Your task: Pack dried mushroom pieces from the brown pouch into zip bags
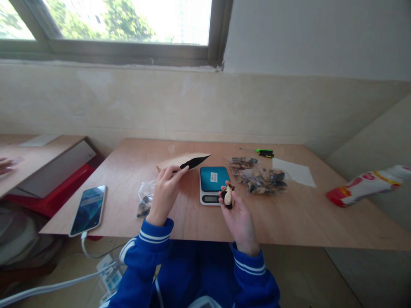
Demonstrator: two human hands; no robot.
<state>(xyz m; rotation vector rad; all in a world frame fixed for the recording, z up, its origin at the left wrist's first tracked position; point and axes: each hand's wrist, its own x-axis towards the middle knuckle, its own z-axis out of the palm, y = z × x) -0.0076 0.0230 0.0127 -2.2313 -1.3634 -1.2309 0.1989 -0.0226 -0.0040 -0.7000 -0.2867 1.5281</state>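
Note:
My left hand [168,184] pinches the near edge of a tan paper bag [183,158], which lies on its side with its dark mouth facing me. In the palm of my right hand [237,216] are a few dried mushroom pieces [228,197], pale and dark brown, with the fingers curled around them. That hand is just in front of a kitchen scale [208,184] with a teal top; its display is too small to read. Beside my left wrist sits a small clear bag [145,201] of dark dried pieces, partly hidden by the hand.
Clear bags of dried mushrooms [261,179] lie right of the scale, near white paper [297,171] and green-black screwdrivers [265,152]. A bottle [366,186] lies at the right. A phone [89,210] with a cable is at the left edge. Another person's hand [6,164] shows far left.

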